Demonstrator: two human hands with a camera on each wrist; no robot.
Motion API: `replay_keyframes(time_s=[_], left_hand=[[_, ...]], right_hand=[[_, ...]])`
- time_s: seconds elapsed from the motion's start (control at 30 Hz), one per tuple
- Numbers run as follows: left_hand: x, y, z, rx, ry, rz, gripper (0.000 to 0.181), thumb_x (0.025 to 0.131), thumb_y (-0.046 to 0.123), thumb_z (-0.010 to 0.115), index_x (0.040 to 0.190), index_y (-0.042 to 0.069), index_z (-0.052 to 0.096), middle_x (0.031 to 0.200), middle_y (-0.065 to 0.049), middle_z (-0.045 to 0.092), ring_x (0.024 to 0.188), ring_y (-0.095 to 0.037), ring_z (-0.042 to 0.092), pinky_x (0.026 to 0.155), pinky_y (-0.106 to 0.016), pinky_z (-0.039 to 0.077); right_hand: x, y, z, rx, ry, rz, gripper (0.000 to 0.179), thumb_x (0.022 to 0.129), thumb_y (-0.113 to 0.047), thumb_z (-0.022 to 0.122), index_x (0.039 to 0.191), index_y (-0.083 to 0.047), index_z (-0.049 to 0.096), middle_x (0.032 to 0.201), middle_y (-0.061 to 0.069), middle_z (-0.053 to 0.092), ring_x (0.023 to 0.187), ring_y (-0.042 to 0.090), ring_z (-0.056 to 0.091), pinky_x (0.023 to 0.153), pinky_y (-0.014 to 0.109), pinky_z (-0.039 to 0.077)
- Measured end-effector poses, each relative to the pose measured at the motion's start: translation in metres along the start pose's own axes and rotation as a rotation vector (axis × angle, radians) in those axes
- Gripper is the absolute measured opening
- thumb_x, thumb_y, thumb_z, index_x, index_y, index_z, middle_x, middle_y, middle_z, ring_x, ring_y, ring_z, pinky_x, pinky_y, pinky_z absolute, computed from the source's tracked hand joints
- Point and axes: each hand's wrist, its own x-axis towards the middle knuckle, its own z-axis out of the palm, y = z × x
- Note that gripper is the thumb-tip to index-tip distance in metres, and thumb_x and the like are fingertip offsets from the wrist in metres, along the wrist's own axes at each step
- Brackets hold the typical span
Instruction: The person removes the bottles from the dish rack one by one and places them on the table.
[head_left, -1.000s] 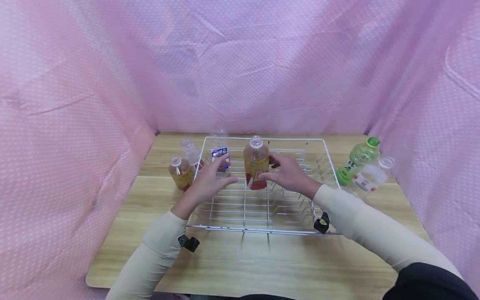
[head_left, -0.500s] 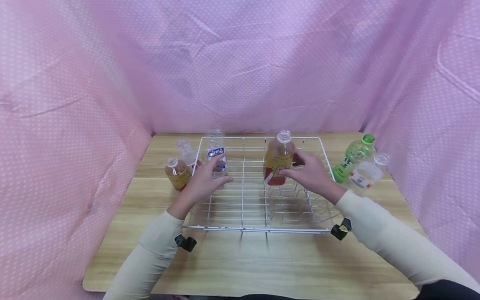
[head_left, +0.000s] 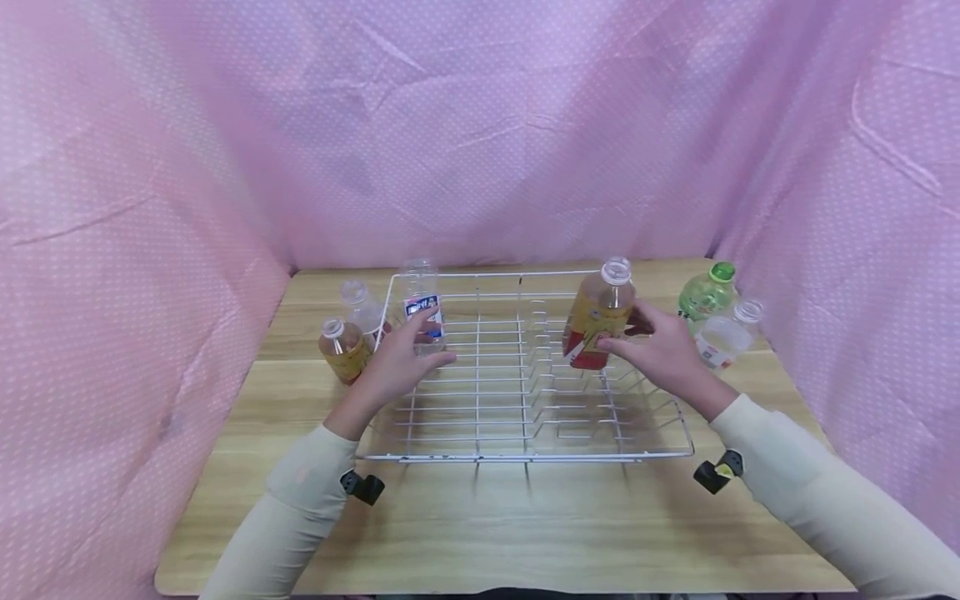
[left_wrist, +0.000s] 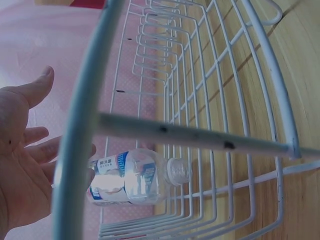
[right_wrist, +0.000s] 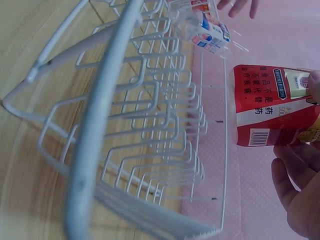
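My right hand point(head_left: 671, 350) grips an uncapped tea bottle point(head_left: 596, 321) with a yellow and red label, thumb in front and fingers round the back. The bottle is held slightly tilted, mouth up, over the right half of a white wire rack point(head_left: 498, 457). In the right wrist view the red label point(right_wrist: 265, 107) faces the camera, beyond the rack wires. My left hand point(head_left: 393, 362) has its thumb and fingers spread beside a clear bottle point(head_left: 422, 312) with a blue and white label. The left wrist view shows this bottle's neck point(left_wrist: 177, 172) toward the rack floor and fingertips overlapping its label end.
Left of the rack stand another tea bottle point(head_left: 345, 354) and a clear bottle point(head_left: 360, 310). On its right are a green bottle point(head_left: 707, 298) and a clear bottle point(head_left: 726, 337). The rack sits on a wooden table point(head_left: 480, 533), with pink dotted cloth point(head_left: 480, 150) around it.
My right hand has carried the tea bottle rightward, from the middle of the rack to above its right side. My left hand stays beside the clear bottle. The view has shifted slightly.
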Motion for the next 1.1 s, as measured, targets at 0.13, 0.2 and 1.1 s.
replay_keyframes(time_s=[0.13,0.2,1.1], left_hand=[[0.001,-0.004,0.0,0.01,-0.002,0.004,0.082,0.09,0.042,0.076,0.157,0.023,0.034,0.143,-0.009,0.057,0.128,-0.032,0.056,0.091,-0.05,0.056],[0.002,-0.006,-0.002,0.016,-0.003,0.006,0.083,0.09,0.042,0.077,0.157,0.021,0.034,0.142,-0.01,0.057,0.128,-0.032,0.056,0.091,-0.05,0.056],[0.015,-0.012,-0.01,0.081,-0.021,0.014,0.08,0.091,0.034,0.077,0.157,0.015,0.034,0.142,-0.013,0.057,0.128,-0.036,0.055,0.098,-0.056,0.051]], right_hand=[[-0.009,0.007,-0.008,-0.023,0.043,-0.02,0.057,0.085,-0.029,0.084,0.13,-0.004,0.06,0.117,0.02,0.07,0.101,0.034,0.069,0.081,0.026,0.057],[-0.012,0.008,-0.011,-0.023,0.063,-0.022,0.056,0.084,-0.027,0.084,0.129,-0.003,0.061,0.115,0.021,0.071,0.1,0.035,0.069,0.079,0.019,0.055],[-0.089,0.03,-0.069,0.084,0.405,0.109,0.047,0.082,0.004,0.08,0.126,-0.006,0.066,0.104,-0.021,0.067,0.092,-0.002,0.065,0.079,0.009,0.052]])
